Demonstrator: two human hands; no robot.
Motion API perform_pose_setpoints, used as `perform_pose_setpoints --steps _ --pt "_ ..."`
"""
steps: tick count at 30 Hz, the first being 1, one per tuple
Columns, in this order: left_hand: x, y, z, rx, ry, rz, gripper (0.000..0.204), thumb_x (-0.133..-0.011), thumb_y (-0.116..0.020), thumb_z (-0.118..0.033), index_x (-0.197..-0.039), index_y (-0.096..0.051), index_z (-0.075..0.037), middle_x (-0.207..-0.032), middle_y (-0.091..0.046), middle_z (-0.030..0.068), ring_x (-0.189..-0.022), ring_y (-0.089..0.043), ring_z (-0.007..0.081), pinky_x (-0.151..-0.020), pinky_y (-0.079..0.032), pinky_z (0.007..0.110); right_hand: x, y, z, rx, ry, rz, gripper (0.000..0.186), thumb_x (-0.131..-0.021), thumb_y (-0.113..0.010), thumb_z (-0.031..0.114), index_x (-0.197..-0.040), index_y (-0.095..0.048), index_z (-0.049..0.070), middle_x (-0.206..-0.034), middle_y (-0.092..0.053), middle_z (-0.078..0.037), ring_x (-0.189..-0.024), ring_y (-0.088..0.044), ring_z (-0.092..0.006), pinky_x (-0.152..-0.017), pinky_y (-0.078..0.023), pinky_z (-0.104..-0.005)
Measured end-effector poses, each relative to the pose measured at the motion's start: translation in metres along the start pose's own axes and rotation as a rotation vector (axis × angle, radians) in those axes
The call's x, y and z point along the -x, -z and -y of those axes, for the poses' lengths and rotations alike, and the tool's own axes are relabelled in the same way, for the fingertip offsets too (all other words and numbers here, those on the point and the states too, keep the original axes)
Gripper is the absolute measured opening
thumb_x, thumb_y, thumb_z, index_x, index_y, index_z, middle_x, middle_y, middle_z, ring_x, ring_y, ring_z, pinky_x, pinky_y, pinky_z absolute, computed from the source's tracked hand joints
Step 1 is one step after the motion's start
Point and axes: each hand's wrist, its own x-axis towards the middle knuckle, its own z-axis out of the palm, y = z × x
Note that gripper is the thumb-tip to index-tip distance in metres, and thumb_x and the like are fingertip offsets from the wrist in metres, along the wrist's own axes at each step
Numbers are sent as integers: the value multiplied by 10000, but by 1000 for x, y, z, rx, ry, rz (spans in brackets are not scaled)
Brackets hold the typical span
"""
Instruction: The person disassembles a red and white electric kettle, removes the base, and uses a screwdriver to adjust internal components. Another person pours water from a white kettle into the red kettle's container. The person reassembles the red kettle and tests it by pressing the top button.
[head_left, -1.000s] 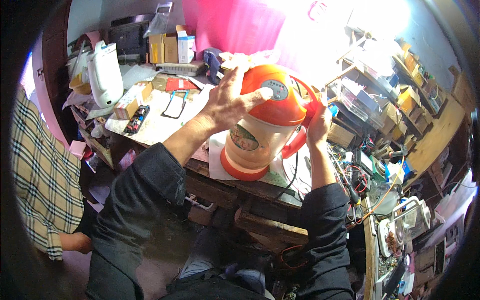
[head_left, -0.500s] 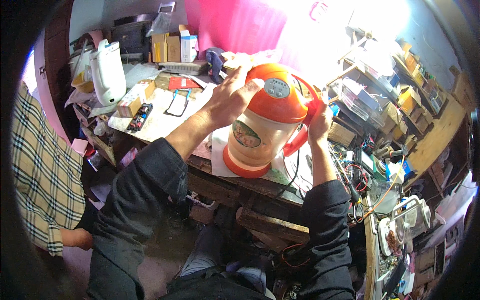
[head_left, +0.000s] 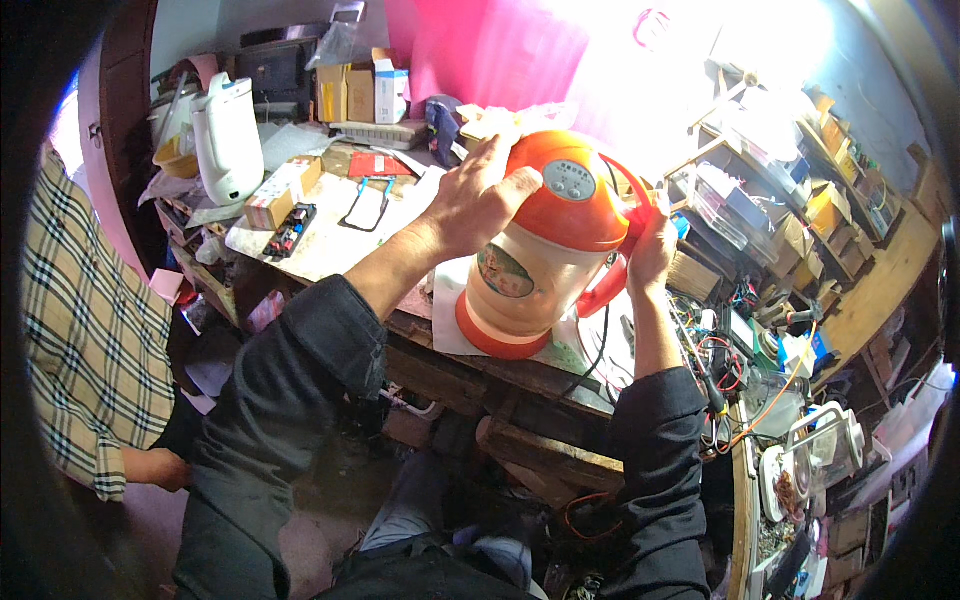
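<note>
An orange and cream soymilk maker (head_left: 555,262) stands near the front edge of the workbench, its orange lid tilted a little toward me. Set into the lid is a grey oval button panel (head_left: 568,180). My left hand (head_left: 475,205) grips the lid's left side, thumb beside the panel; the ends of its fingers are partly hidden behind the lid. At the right, my right hand (head_left: 655,245) is closed round the orange handle (head_left: 640,205). A dark cord (head_left: 603,345) hangs down by the base, which rests on white paper (head_left: 447,325).
On the bench's left are a white electric kettle (head_left: 228,140), a small carton (head_left: 283,195), a multimeter-like dark part (head_left: 290,230) and a blue-framed tool (head_left: 368,203). Crowded shelves (head_left: 790,210) and tangled wires (head_left: 715,350) fill the right. A person in a checked shirt (head_left: 100,340) stands at left.
The whole scene has shifted slightly to the right in the picture. Both my hands keep their places on the soymilk maker, which appears nearly unchanged.
</note>
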Motion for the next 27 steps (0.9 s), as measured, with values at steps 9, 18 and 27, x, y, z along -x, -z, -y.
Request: perform_pose_setpoints --steps 9,18,27 --pt "1 2 -5 -13 21 -1 755 -961 -501 -447 -1549 -346 0 -1573 -389 301 -1462 -399 426 -1227 -289 454 -3 3 -5 -27 -9 30 581 -1032 -476 585 -894 -689 62 -768 -697 -64 -623 -661 -164 -574 -523 -290" --pt "-1 1 -3 -34 11 -15 740 -961 -505 -439 -1545 -350 -11 -1561 -407 292 -1456 -401 427 -1226 -290 456 -1 2 -2 -19 -7 8 585 -1025 -486 599 -893 -689 66 -770 -691 -56 -625 -654 -160 -602 -535 -292" --pt "2 4 -15 -3 22 6 685 -950 -555 -437 -1528 -413 -99 -1543 -442 255 -1427 -448 398 -1206 -322 443 0 1 -1 -91 -29 39 574 -1011 -503 620 -893 -674 85 -756 -669 -37 -614 -636 -149 -572 -518 -290"
